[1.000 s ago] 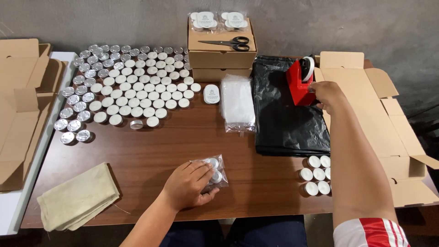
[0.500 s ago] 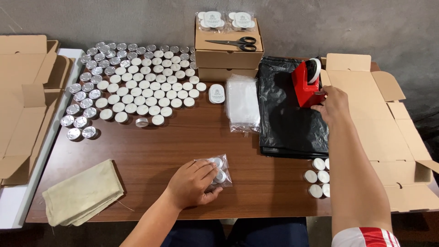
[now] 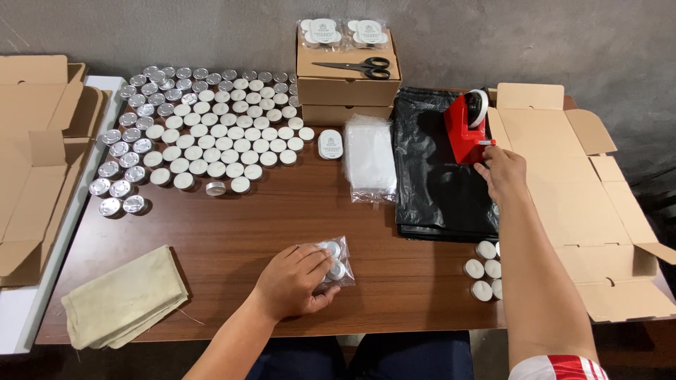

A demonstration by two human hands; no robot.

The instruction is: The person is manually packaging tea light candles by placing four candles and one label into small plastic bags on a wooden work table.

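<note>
My left hand [image 3: 292, 280] presses down on a small clear bag of tealight candles [image 3: 336, 262] near the front of the brown table [image 3: 232, 232]. My right hand [image 3: 501, 172] reaches to the red tape dispenser [image 3: 466, 127] that stands on a stack of black plastic bags [image 3: 436, 176]; its fingers pinch at the dispenser's cutting end, where the tape itself is too small to see.
Many tealights [image 3: 204, 127] fill the table's far left. A pile of clear bags [image 3: 370, 156] lies in the middle. Scissors [image 3: 359, 67] and two packed bags rest on stacked boxes [image 3: 345, 88]. Open cartons lie at right [image 3: 584, 204] and left [image 3: 32, 155]. A beige cloth [image 3: 123, 299] lies front left; several tealights [image 3: 484, 271] front right.
My right hand has dropped from the top of the dispenser to its front end. The left hand stays on the bag. The view has shifted slightly.
</note>
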